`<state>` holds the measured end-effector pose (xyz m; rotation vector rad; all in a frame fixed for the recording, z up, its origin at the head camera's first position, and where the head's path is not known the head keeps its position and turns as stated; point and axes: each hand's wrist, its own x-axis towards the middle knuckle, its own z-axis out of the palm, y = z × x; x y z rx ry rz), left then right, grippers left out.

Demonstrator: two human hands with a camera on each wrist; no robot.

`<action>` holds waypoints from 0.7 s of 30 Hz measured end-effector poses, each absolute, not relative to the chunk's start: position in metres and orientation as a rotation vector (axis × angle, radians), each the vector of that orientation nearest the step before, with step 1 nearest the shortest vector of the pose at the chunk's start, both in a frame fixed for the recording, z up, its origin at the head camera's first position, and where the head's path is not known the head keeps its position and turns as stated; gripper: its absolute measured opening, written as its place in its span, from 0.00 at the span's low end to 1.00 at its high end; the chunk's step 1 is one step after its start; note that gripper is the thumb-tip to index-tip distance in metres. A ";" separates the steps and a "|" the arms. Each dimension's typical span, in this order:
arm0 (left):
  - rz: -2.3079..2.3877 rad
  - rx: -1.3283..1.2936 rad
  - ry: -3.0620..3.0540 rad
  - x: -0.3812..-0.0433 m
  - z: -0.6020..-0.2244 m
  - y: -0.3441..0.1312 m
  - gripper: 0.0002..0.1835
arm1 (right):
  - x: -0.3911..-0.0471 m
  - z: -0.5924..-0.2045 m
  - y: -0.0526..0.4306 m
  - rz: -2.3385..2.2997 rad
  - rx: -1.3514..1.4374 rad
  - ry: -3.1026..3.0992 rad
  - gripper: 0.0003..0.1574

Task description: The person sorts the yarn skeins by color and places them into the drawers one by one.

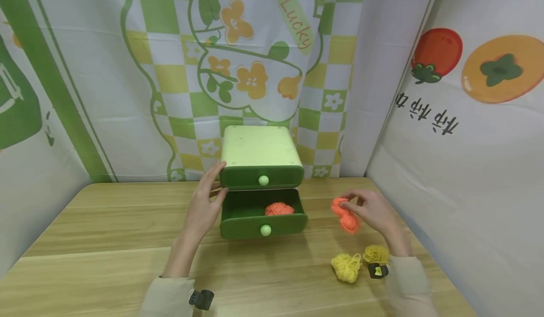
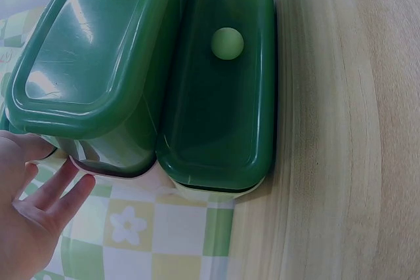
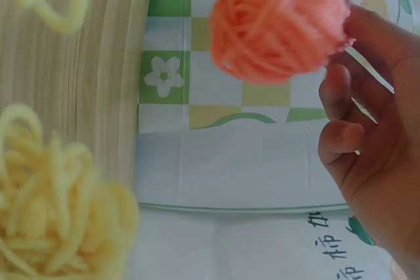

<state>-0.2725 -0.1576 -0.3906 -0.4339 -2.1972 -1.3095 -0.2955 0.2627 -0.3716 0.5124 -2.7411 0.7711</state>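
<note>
Pinching orange yarn (image 1: pixel 349 223) with right fingers (image 3: pixel 342 138), left fingers (image 2: pixel 73 199) extended, touching green cabinet (image 1: pixel 259 147)

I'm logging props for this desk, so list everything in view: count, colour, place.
Wooden table: one, light brown, spanning the foreground
Drawer cabinet: one, green, mid-table toward the back
Open drawer: one, dark green, in the cabinet
Yarn ball: one, coral, inside that drawer
Held yarn: one bundle, bright coral, right of the cabinet
Loose yarn balls: two, yellow, table's right front
Printed fabric: three sides, multicoloured, around the table
Wrist cameras: two, black, at the wrists
Sleeves: two, beige, on the forearms
Left hand: one, at the cabinet's left edge
Right hand: one, holding coral yarn
</note>
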 end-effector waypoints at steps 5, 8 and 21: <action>-1.300 -0.433 -2.201 -0.273 -0.390 -0.157 0.39 | -0.293 -0.371 0.257 0.758 0.534 -2.653 0.15; -1.300 -0.436 -2.203 -0.273 -0.390 -0.157 0.39 | -0.291 -0.369 0.254 0.771 0.542 -2.618 0.15; -1.310 -0.432 -2.197 -0.274 -0.391 -0.158 0.39 | -0.288 -0.361 0.236 0.635 0.818 -2.326 0.11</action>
